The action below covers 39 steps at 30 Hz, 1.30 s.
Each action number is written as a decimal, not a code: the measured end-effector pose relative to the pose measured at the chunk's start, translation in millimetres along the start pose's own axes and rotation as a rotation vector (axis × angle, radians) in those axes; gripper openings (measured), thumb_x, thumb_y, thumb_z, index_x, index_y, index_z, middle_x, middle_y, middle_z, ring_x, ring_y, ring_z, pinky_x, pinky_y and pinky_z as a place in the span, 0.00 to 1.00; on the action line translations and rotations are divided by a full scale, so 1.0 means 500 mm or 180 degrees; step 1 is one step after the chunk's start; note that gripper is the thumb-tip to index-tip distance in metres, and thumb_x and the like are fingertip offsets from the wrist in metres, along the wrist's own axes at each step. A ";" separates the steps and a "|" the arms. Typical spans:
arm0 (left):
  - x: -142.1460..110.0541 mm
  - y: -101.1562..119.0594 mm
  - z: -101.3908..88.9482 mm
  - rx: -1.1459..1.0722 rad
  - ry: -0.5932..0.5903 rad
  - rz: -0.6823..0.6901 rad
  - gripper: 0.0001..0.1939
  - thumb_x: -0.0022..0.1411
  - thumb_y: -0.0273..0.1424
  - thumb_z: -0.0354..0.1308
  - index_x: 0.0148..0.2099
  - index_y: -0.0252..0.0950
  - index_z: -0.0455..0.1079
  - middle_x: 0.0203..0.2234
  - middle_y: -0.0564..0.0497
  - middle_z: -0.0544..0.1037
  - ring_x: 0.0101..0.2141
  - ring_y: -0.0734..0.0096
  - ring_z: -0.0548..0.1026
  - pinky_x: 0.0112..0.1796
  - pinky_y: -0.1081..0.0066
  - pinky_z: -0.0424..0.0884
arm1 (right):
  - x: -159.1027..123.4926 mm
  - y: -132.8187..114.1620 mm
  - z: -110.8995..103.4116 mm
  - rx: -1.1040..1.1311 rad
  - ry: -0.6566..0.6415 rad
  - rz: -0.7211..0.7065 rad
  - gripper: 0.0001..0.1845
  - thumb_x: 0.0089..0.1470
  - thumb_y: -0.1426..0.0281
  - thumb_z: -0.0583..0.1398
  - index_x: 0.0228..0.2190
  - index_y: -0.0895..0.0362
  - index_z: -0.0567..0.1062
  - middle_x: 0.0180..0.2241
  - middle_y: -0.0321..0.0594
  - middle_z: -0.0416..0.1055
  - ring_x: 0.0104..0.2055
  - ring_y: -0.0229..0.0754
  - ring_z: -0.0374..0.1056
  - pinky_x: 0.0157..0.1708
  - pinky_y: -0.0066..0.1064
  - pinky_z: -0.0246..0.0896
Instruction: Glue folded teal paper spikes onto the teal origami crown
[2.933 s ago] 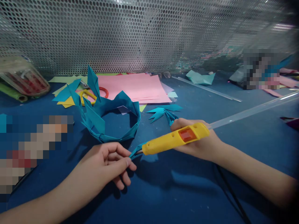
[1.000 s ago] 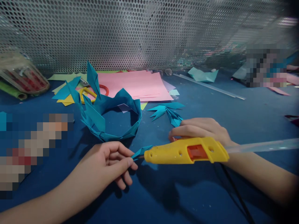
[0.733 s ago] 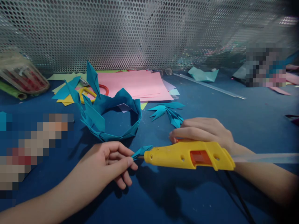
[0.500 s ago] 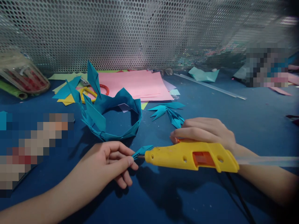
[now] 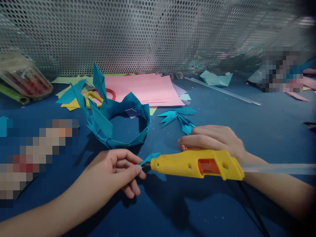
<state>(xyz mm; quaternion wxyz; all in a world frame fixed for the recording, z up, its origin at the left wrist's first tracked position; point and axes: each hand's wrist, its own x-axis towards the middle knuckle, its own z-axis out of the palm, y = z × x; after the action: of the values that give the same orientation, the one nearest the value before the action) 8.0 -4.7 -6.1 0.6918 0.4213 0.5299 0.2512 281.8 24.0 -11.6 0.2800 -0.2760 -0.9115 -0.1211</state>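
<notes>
Between thumb and forefinger, my left hand (image 5: 118, 172) pinches a small folded blue paper piece (image 5: 153, 157). My right hand (image 5: 216, 140) is wrapped round a yellow hot glue gun (image 5: 180, 164) lying sideways, its fingers partly hidden behind the body. The gun's nozzle meets or nearly meets the paper at my left fingertips; exact contact is hidden. A clear glue stick (image 5: 274, 168) sticks out of the gun's back end. Beyond my left hand stands a blue folded-paper crown (image 5: 123, 143) with upright points. Several loose blue folded pieces (image 5: 176, 117) lie past the gun's front half.
Pink paper sheets (image 5: 145, 89), yellow-handled scissors (image 5: 92, 98) and a clear jar (image 5: 27, 79) sit toward the back. Another glue stick (image 5: 224, 91) lies near a pale green folded paper (image 5: 216, 79). A perforated metal panel (image 5: 138, 36) rises behind. The black cord (image 5: 253, 207) trails toward me.
My right hand has shifted the glue gun slightly left, its nozzle closer to my left fingertips. My left hand keeps its pinch in nearly the same place.
</notes>
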 end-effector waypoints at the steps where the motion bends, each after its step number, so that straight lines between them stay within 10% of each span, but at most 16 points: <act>1: 0.000 0.001 0.000 0.0005 -0.0001 0.0000 0.04 0.53 0.27 0.68 0.31 0.34 0.75 0.21 0.55 0.84 0.16 0.79 0.78 0.17 0.85 0.71 | 0.000 -0.002 -0.001 -0.0018 -0.0032 0.0009 0.12 0.71 0.64 0.46 0.39 0.52 0.67 0.22 0.30 0.67 0.21 0.34 0.60 0.23 0.26 0.53; 26: -0.003 0.001 -0.004 0.0038 -0.0013 -0.0036 0.04 0.58 0.27 0.66 0.33 0.35 0.74 0.23 0.54 0.84 0.18 0.78 0.78 0.18 0.83 0.72 | 0.014 -0.003 -0.023 -0.0252 0.0039 0.0029 0.12 0.70 0.61 0.47 0.40 0.51 0.67 0.22 0.30 0.70 0.21 0.33 0.67 0.22 0.25 0.59; 35: -0.002 0.006 -0.005 0.0078 0.0018 -0.0034 0.05 0.58 0.29 0.67 0.33 0.35 0.74 0.24 0.53 0.84 0.18 0.77 0.78 0.19 0.81 0.73 | 0.006 0.029 -0.027 0.0406 0.0131 0.1024 0.08 0.55 0.61 0.62 0.36 0.51 0.73 0.28 0.34 0.78 0.22 0.37 0.71 0.21 0.27 0.65; 39: -0.005 0.009 -0.006 0.0196 0.0010 -0.0001 0.05 0.59 0.30 0.66 0.33 0.35 0.75 0.24 0.52 0.84 0.19 0.77 0.78 0.20 0.81 0.74 | 0.009 0.046 -0.026 0.0258 0.0421 0.2060 0.12 0.46 0.60 0.64 0.21 0.53 0.70 0.17 0.33 0.68 0.18 0.39 0.66 0.17 0.29 0.59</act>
<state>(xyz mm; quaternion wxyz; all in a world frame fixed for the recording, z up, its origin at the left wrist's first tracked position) 4.7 -3.4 -1.4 0.6778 0.4419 0.5385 0.2353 297.5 39.7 2.8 0.3732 -0.5315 -0.7604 -0.0073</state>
